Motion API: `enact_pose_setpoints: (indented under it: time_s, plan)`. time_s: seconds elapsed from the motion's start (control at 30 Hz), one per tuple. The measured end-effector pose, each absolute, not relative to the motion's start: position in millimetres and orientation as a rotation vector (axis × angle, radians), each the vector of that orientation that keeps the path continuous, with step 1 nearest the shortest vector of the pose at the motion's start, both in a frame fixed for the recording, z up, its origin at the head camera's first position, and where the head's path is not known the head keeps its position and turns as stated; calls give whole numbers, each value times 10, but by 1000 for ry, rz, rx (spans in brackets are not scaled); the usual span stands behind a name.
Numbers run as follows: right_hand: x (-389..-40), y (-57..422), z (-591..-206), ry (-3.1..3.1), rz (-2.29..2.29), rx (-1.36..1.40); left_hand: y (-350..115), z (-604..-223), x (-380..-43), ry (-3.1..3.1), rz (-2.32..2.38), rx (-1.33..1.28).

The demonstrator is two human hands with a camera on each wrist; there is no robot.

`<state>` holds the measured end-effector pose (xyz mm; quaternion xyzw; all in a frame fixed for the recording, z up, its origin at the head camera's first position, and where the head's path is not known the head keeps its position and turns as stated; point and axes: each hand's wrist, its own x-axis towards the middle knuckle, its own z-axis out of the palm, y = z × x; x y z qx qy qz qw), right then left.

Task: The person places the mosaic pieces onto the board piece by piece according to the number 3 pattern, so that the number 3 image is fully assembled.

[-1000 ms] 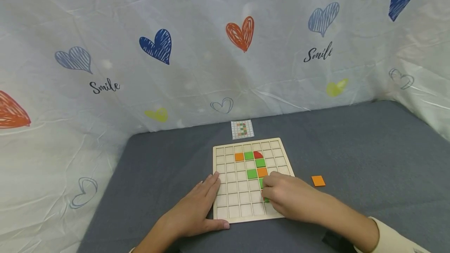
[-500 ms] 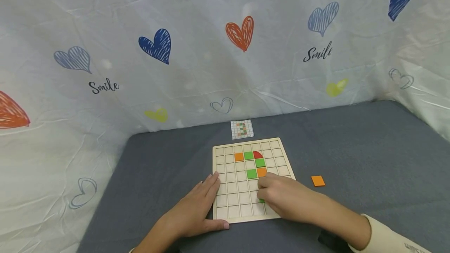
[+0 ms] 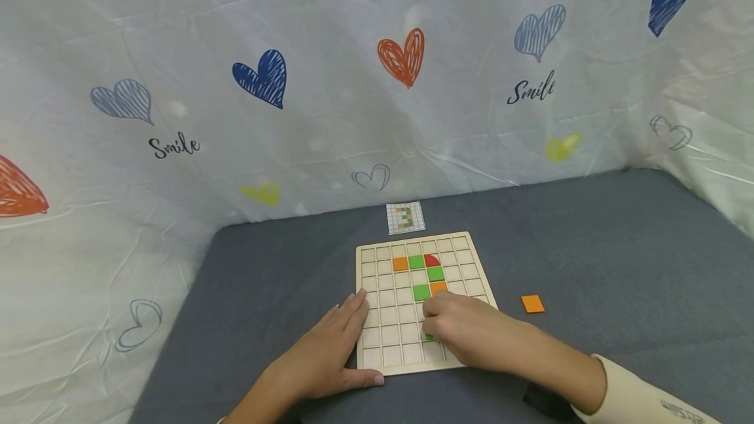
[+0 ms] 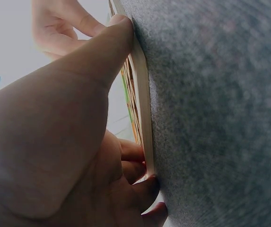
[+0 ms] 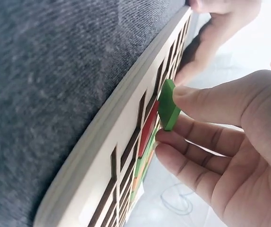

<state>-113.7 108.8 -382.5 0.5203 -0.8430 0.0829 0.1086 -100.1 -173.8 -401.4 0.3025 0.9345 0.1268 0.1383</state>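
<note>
My right hand (image 3: 471,331) pinches a small green square tile (image 5: 168,106) between thumb and fingers, low over the wooden grid board (image 3: 406,368). In the right wrist view the tile is tilted, right beside a red piece (image 5: 148,131) set in the board. My left hand (image 3: 326,349) rests at the board's near left corner, fingers along the left edge and thumb at the front edge. Set in squares are an orange tile (image 3: 400,264), several green tiles, another orange one and a red quarter-round piece (image 3: 432,260). My right hand hides some squares.
A loose orange square tile (image 3: 533,304) lies on the grey cloth to the right of the board. Behind the board lies a small printed pattern card (image 3: 405,218). A white curtain (image 3: 330,116) with hearts stands at the back of the table.
My right hand has moved a little left across the lower part of the board with the green tile. My left hand has stayed in place.
</note>
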Motion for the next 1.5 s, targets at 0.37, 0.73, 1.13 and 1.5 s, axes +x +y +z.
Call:
enact_pose_setpoints:
  time_s: [0.37,0.73,1.13,1.5]
  plan:
    - [-1148,1000,-3818,-2517,205,1515,-1732,-3987,-1001,2700,354,880]
    - [-1159,956,-3815,-2582,234,1504,-1730,-3974,-998,2692,366,873]
    - [-1151,911,-3830,-2562,103,1470,-1727,-3977,-997,2694,367,877]
    - [-844,944,-3903,-2391,-5,1489,-1725,-3991,-988,2710,348,899]
